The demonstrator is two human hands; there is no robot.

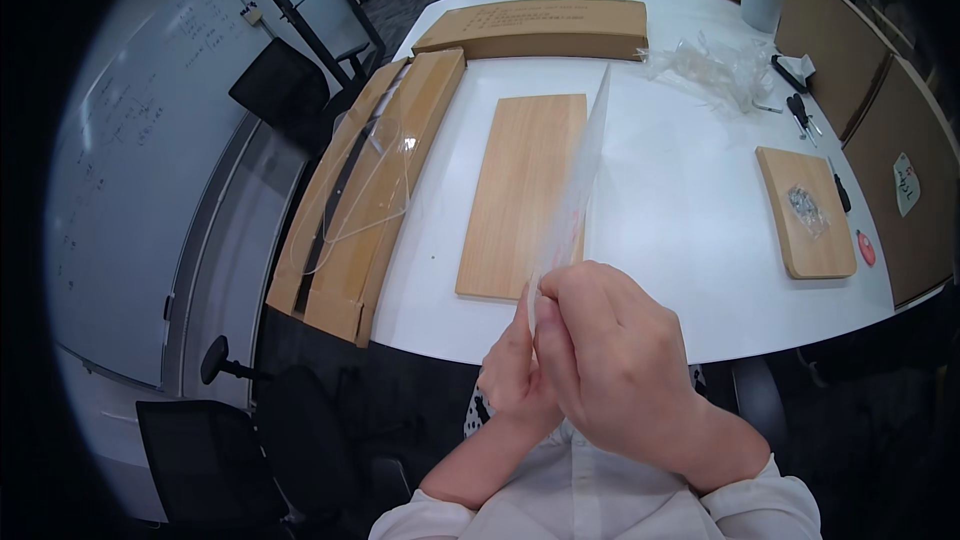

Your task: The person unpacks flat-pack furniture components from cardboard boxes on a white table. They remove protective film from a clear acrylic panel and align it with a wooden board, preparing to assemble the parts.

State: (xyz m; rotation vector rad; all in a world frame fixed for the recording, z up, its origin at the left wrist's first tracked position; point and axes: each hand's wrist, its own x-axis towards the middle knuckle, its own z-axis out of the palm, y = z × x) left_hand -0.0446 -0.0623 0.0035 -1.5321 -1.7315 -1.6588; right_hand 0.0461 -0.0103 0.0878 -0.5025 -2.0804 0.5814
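Status: the sheet (pixel 572 205) is in hand, edge-on, above the large board (pixel 520 190). The fingers of the right hand (pixel 620 360) pinch its near end; the left hand (pixel 515 360) sets its thumb against it, other fingers largely hidden, grip indeterminate. Both large board and small board (pixel 800 260) lie unwrapped; no joined parts are visible. The hardware bag (pixel 808 210) rests on the small board, its contents unfitted. Judged stage: early; the sheet is not yet set down.

Surface: the white table (pixel 680 200) carries a rear carton (pixel 545 25), crumpled film (pixel 715 75) and a plant (pixel 765 2). Room: whiteboard (pixel 140 190) at left, dark chairs (pixel 205 460) around.
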